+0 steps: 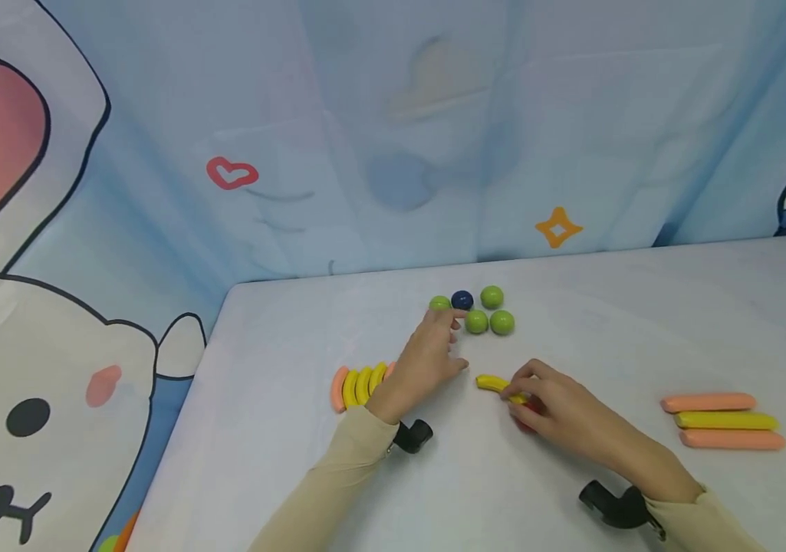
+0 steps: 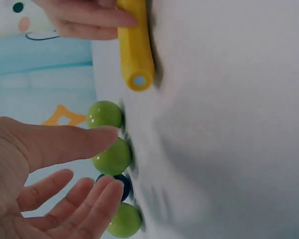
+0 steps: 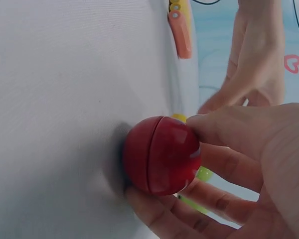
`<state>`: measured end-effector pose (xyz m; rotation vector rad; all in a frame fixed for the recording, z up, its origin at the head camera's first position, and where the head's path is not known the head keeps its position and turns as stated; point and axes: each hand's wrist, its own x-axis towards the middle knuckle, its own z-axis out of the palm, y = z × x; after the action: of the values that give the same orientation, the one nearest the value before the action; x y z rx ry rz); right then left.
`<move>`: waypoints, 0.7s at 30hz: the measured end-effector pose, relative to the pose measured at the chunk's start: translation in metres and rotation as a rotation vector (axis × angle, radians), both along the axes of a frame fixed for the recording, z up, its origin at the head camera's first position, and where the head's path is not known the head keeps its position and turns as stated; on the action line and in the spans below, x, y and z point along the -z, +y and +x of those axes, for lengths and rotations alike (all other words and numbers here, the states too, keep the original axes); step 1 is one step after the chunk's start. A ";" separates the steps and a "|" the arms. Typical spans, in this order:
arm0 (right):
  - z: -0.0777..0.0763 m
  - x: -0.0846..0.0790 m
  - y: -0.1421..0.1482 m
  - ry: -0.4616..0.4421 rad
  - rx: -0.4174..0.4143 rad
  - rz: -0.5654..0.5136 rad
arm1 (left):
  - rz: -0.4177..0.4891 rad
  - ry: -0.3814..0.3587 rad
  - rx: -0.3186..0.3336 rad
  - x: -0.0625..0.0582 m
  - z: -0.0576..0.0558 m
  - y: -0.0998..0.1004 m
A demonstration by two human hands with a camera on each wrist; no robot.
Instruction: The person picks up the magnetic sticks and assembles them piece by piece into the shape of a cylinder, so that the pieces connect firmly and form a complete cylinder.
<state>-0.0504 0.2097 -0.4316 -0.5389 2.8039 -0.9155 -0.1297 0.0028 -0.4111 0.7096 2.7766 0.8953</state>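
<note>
My right hand (image 1: pixel 558 406) holds a red ball (image 3: pixel 162 155) with a seam round it, low over the white table. In the head view the hand mostly covers that ball. The same hand's fingertips lie over one end of a yellow toy banana (image 1: pixel 491 382), whose near end shows a pale disc in the left wrist view. My left hand (image 1: pixel 427 360) reaches over the table with fingers loosely extended and grasps nothing. Its fingertips are close to green balls (image 1: pixel 476 321) and a dark blue ball (image 1: pixel 462 300); contact cannot be told.
Left of the left hand stands a row of yellow curved pieces (image 1: pixel 363 385) between salmon ones (image 1: pixel 339 389), partly hidden by that hand. At right lie two salmon sticks (image 1: pixel 732 439) with a yellow stick (image 1: pixel 727 420) between them. A printed curtain (image 1: pixel 365 138) hangs behind the table (image 1: pixel 606 322).
</note>
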 end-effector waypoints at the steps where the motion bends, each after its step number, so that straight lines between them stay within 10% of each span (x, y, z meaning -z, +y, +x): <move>1: 0.001 0.000 0.001 -0.003 0.005 -0.001 | -0.027 0.025 0.000 0.000 -0.002 0.002; 9: 0.009 0.002 0.006 -0.040 0.031 0.000 | -0.248 0.184 0.042 0.006 -0.018 0.019; 21: 0.007 0.002 0.018 -0.054 0.061 -0.028 | -0.229 0.092 0.033 0.010 -0.008 0.021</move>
<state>-0.0432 0.2274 -0.4340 -0.4277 2.7767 -0.9672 -0.1373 0.0239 -0.4214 0.7726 2.8742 0.5392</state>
